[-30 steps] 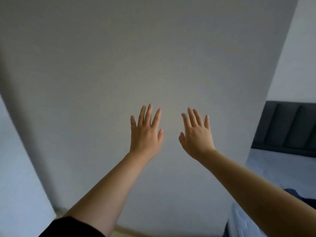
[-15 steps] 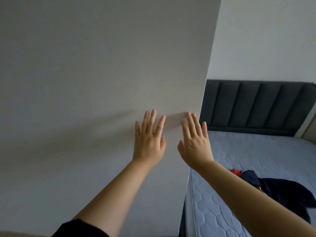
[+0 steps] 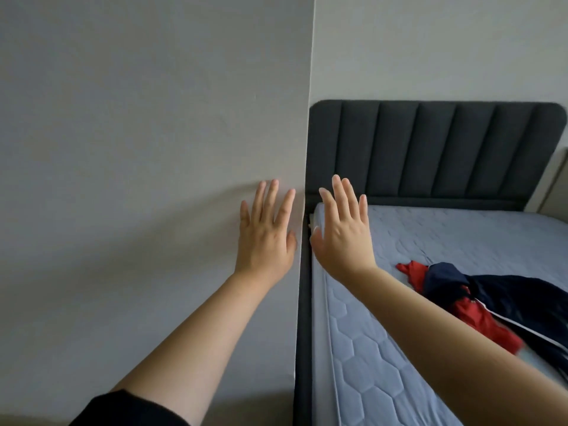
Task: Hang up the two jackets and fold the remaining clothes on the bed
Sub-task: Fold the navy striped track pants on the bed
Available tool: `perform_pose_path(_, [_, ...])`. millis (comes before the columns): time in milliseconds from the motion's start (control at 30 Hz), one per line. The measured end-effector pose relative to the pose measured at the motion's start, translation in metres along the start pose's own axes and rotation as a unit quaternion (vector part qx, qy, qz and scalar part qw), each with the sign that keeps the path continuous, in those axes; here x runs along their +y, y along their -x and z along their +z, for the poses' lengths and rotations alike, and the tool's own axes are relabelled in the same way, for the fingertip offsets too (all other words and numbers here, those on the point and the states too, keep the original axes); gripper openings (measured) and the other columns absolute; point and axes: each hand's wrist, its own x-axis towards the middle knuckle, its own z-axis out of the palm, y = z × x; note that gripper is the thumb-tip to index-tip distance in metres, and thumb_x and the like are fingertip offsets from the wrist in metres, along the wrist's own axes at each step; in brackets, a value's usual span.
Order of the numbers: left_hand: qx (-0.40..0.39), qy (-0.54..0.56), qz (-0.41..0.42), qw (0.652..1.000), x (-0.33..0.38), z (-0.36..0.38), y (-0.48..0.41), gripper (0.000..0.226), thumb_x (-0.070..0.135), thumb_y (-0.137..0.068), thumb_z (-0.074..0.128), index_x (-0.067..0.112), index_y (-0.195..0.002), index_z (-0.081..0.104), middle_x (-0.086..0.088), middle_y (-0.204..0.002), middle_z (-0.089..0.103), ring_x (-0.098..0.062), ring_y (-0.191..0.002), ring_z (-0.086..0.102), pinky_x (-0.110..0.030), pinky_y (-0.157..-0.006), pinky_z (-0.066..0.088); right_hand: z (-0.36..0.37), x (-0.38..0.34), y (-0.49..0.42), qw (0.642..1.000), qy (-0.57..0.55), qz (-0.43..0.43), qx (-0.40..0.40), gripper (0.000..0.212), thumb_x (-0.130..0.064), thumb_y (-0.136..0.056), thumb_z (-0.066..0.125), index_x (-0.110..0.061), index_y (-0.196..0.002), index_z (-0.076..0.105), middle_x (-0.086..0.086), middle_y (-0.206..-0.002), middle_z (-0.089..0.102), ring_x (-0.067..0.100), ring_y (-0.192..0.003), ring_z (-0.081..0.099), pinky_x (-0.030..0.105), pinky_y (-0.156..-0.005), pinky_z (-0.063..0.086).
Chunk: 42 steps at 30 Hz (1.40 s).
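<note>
A navy and red jacket [image 3: 479, 299] lies crumpled on the blue quilted mattress [image 3: 375, 373] at the right, partly hidden behind my right forearm. My left hand [image 3: 266, 235] is raised in front of the pale wall, fingers straight and spread, holding nothing. My right hand [image 3: 342, 233] is raised beside it over the mattress's near left corner, fingers straight, also holding nothing. Both hands are well clear of the jacket. No other clothes are in view.
A pale wall panel [image 3: 153, 149] fills the left half, its edge running down beside the bed. A dark padded headboard [image 3: 430, 152] stands at the back. The dark bed frame [image 3: 302, 348] runs along the mattress's left side.
The view has swung to the right. The wall now fills less of the frame and more of the bed, headboard and jacket shows. Both hands stay raised and open.
</note>
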Motion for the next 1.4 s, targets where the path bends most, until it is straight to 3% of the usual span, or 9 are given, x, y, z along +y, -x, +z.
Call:
perform_pose_path(200, [-0.063, 0.033, -0.017, 0.997, 0.084, 0.063, 0.058, 0.064, 0.014, -0.088, 0.056, 0.009, -0.146, 0.03, -0.018, -0.154, 0.022, -0.035, -0.144, 0.014, -0.054, -0.112, 0.014, 0.013, 0.08, 0.092, 0.996, 0.032, 0.021, -0.08, 0.064, -0.016, -0.088, 0.052, -0.009, -0.146, 0.027, 0.012, -0.158, 0.01, 0.027, -0.146, 0.0, 0.04, -0.113, -0.009])
perform_pose_path(367, [-0.147, 0.029, -0.026, 0.988, 0.131, 0.121, 0.096, 0.063, 0.019, -0.095, 0.042, 0.016, -0.151, 0.012, -0.01, -0.159, 0.004, -0.026, -0.146, -0.004, -0.047, -0.115, -0.001, 0.038, 0.146, 0.155, 0.986, 0.036, 0.078, -0.142, 0.062, -0.014, -0.086, 0.051, -0.007, -0.144, 0.028, 0.014, -0.157, 0.013, 0.029, -0.146, 0.003, 0.045, -0.116, 0.0])
perform_pose_path(500, [-0.215, 0.036, -0.049, 0.975, 0.151, 0.169, 0.114, 0.066, 0.021, -0.096, 0.039, 0.018, -0.151, 0.003, -0.008, -0.159, -0.004, -0.024, -0.146, -0.009, -0.047, -0.116, 0.0, 0.07, 0.19, 0.188, 0.966, 0.041, 0.144, -0.213, 0.063, -0.016, -0.086, 0.05, -0.006, -0.143, 0.026, 0.014, -0.157, 0.011, 0.028, -0.145, 0.003, 0.045, -0.116, 0.0])
perform_pose_path(700, [-0.3, 0.055, -0.069, 0.95, 0.169, 0.248, 0.119, 0.068, 0.021, -0.095, 0.042, 0.02, -0.151, 0.004, -0.008, -0.159, -0.003, -0.024, -0.146, -0.005, -0.047, -0.115, 0.004, 0.115, 0.247, 0.205, 0.929, 0.045, 0.234, -0.284, 0.066, -0.018, -0.087, 0.049, -0.006, -0.145, 0.021, 0.014, -0.157, 0.005, 0.028, -0.145, 0.001, 0.045, -0.116, 0.003])
perform_pose_path(833, [-0.406, 0.077, -0.093, 0.906, 0.181, 0.308, 0.125, 0.077, 0.028, -0.093, 0.048, 0.028, -0.151, -0.002, -0.006, -0.159, -0.006, -0.028, -0.145, -0.002, -0.052, -0.113, 0.013, 0.143, 0.284, 0.212, 0.897, 0.042, 0.278, -0.341, 0.065, -0.018, -0.087, 0.049, -0.006, -0.145, 0.021, 0.014, -0.158, 0.001, 0.029, -0.145, 0.001, 0.044, -0.118, 0.006])
perform_pose_path(967, [-0.531, 0.111, -0.137, 0.829, 0.186, 0.364, 0.129, 0.084, 0.042, -0.09, 0.052, 0.039, -0.148, -0.009, -0.001, -0.159, -0.009, -0.029, -0.145, -0.004, -0.056, -0.112, 0.018, 0.172, 0.316, 0.22, 0.863, 0.037, 0.308, -0.399, 0.065, -0.019, -0.088, 0.05, -0.008, -0.145, 0.021, 0.014, -0.158, -0.004, 0.03, -0.144, 0.002, 0.043, -0.117, 0.01])
perform_pose_path(1167, [-0.648, 0.116, -0.145, 0.738, 0.183, 0.424, 0.139, 0.093, 0.06, -0.082, 0.055, 0.047, -0.144, -0.013, 0.007, -0.156, -0.02, -0.035, -0.144, -0.01, -0.062, -0.11, 0.016, 0.216, 0.367, 0.223, 0.839, 0.206, 0.225, -0.451, 0.043, -0.02, -0.088, 0.048, -0.008, -0.129, 0.048, 0.013, -0.157, -0.009, 0.033, -0.144, -0.008, 0.052, -0.115, -0.001])
perform_pose_path(1267, [-0.679, 0.115, -0.136, 0.712, 0.18, 0.443, 0.142, 0.099, 0.064, -0.078, 0.058, 0.049, -0.143, -0.015, 0.008, -0.156, -0.022, -0.037, -0.143, -0.013, -0.061, -0.112, 0.014, 0.232, 0.395, 0.219, 0.813, 0.264, 0.207, -0.475, 0.042, -0.018, -0.089, 0.048, -0.012, -0.13, 0.051, 0.011, -0.158, -0.012, 0.034, -0.144, -0.011, 0.053, -0.114, -0.003])
perform_pose_path(1400, [-0.695, 0.086, -0.118, 0.704, 0.181, 0.46, 0.148, 0.099, 0.067, -0.076, 0.057, 0.05, -0.143, -0.014, 0.009, -0.154, -0.026, -0.037, -0.142, -0.017, -0.06, -0.112, 0.017, 0.249, 0.423, 0.217, 0.787, 0.294, 0.209, -0.5, 0.048, -0.02, -0.088, 0.048, -0.013, -0.136, 0.046, 0.009, -0.158, -0.011, 0.035, -0.144, -0.012, 0.054, -0.113, -0.004])
